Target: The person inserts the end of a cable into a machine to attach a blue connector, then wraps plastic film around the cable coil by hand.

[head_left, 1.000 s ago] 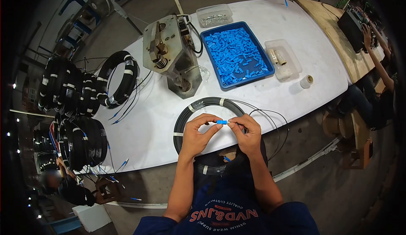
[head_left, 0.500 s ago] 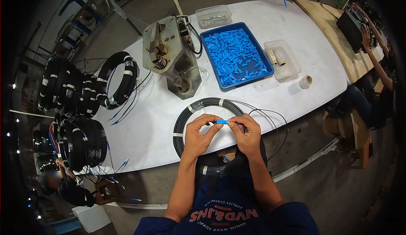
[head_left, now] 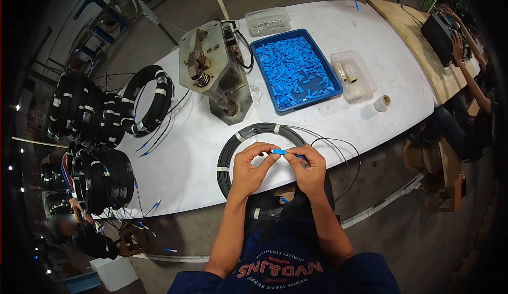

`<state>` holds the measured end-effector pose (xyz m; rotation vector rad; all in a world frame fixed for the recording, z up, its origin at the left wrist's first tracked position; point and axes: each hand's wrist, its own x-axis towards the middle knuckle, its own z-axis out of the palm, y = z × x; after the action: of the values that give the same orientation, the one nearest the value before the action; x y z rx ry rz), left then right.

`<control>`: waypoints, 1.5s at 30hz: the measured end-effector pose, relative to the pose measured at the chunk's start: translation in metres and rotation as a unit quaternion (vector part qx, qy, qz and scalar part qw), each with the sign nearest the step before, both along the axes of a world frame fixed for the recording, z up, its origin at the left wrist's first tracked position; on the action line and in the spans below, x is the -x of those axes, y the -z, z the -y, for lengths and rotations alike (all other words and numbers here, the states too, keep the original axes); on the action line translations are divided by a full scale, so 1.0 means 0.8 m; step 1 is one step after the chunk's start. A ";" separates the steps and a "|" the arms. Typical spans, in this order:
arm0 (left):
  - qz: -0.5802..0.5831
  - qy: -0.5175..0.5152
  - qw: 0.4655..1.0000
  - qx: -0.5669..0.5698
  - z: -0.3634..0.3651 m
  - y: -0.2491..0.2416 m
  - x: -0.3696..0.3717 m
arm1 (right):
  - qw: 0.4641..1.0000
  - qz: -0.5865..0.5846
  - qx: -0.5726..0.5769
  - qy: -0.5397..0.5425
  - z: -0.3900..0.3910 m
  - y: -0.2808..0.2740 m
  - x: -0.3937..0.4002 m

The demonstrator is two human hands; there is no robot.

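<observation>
left hand [head_left: 250, 170] and right hand [head_left: 309, 168] meet fingertip to fingertip, both pinched on a small blue connector [head_left: 279, 152] (thin black cable trailing right), held over a coil of black cable [head_left: 235, 143] at the white table's [head_left: 185, 151] near edge.

Bright, even overhead light whitens the table [head_left: 338, 35], while fisheye distortion bends the edges into a black vignette, darkest at nine o'clock.
</observation>
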<state>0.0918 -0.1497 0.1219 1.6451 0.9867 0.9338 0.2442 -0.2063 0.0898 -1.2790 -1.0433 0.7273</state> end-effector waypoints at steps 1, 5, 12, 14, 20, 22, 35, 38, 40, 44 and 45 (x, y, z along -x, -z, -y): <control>0.000 -0.002 1.000 0.002 0.000 0.000 -0.001 | 1.000 -0.013 0.000 0.004 -0.001 0.000 0.002; 0.023 -0.001 1.000 0.009 -0.003 0.010 -0.001 | 1.000 -0.016 0.009 -0.003 -0.002 0.001 -0.001; 0.053 -0.016 0.996 0.073 -0.008 0.023 0.015 | 0.997 -0.054 0.030 -0.043 0.003 -0.002 -0.011; 0.071 -0.017 0.991 0.108 -0.011 0.024 0.019 | 0.998 -0.046 0.007 -0.044 0.001 0.005 -0.012; 0.095 -0.002 0.986 0.138 -0.011 0.029 0.022 | 0.996 0.075 -0.040 -0.031 -0.001 -0.011 -0.020; 0.087 0.008 0.990 0.114 -0.010 0.024 0.020 | 0.994 0.093 -0.042 -0.037 -0.001 -0.008 -0.021; 0.177 -0.030 0.965 0.192 -0.005 0.037 0.014 | 0.989 0.127 -0.036 -0.069 -0.001 -0.012 -0.024; 0.192 -0.039 0.958 0.209 0.002 0.034 0.008 | 0.982 0.172 -0.042 -0.065 -0.001 -0.007 -0.028; 0.144 -0.041 0.973 0.173 0.005 0.043 0.006 | 0.980 0.186 -0.047 -0.058 -0.002 -0.012 -0.026; 0.012 -0.020 0.999 0.027 0.003 0.035 0.003 | 0.973 0.224 -0.029 -0.042 -0.002 -0.019 -0.027; -0.027 -0.007 0.999 -0.025 0.003 0.028 0.002 | 0.973 0.224 -0.029 -0.041 -0.002 -0.018 -0.028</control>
<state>0.0902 -0.1522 0.0992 1.7146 1.0208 0.9334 0.2667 -0.2046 0.1041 -1.3895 -1.4783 0.4723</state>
